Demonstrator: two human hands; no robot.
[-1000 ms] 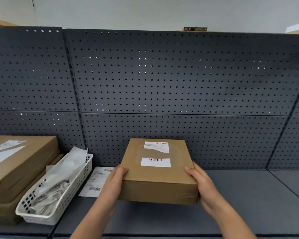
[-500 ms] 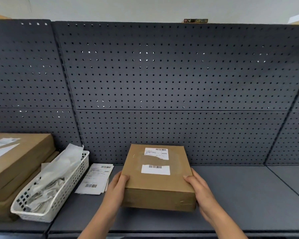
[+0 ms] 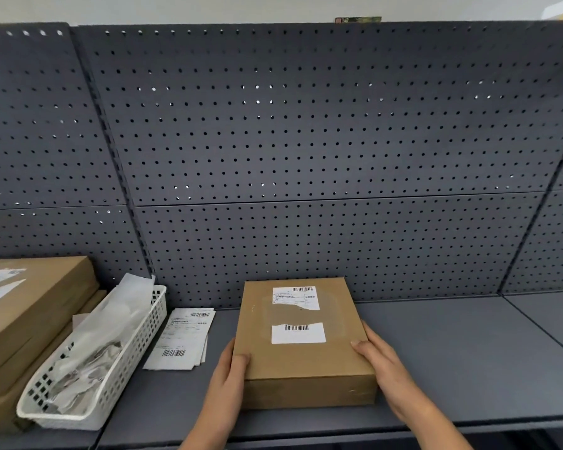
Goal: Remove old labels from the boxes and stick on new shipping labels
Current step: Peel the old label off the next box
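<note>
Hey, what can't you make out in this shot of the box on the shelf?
Head view only.
- Torn labels on the box: print too small, blurred.
- Stacked boxes: cut off by the left edge.
- Basket: lower contents buried under crumpled paper.
- Box's far side: hidden by the box itself.

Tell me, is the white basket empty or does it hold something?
Not empty: the white basket holds crumpled paper scraps, some rising above its rim.

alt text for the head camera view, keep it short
A left hand and a right hand hold a flat cardboard box by its sides on a dark grey shelf, two torn white barcode labels on its top. To its left lie printed label sheets, a white basket of crumpled paper and stacked boxes.
</note>
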